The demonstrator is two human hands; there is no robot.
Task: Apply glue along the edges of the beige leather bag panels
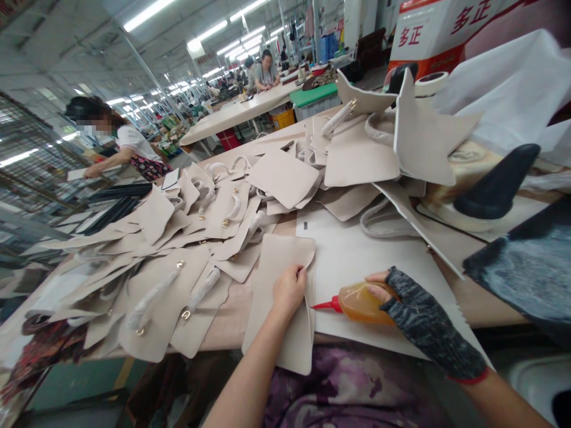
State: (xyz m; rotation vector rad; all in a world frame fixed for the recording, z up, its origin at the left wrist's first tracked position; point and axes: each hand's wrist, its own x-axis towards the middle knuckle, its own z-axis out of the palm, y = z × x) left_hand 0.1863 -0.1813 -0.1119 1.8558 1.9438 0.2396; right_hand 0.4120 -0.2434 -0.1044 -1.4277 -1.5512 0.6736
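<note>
Just now, left hand [289, 289] — fingers pinching — on panel [281, 252]; gloved right hand [404, 303] closed around bottle [359, 303] (glue, perhaps).

Left hand [289, 289] and forearm bare. Right hand [417, 315] wears 1 dark grey mottled knit fingerless glove [430, 336], red cuff trim. Purple floral garment [348, 386], bottom centre.

Factory floor, bag or leather-goods assembly. Long worktables [241, 113] in rows, running far back under ceiling strip lights [147, 13]. Near table heaped with cut beige panels [285, 175], many with handles and gold fittings. Other workers [266, 70] seated at far tables. Wire racks [31, 160] at left.
</note>
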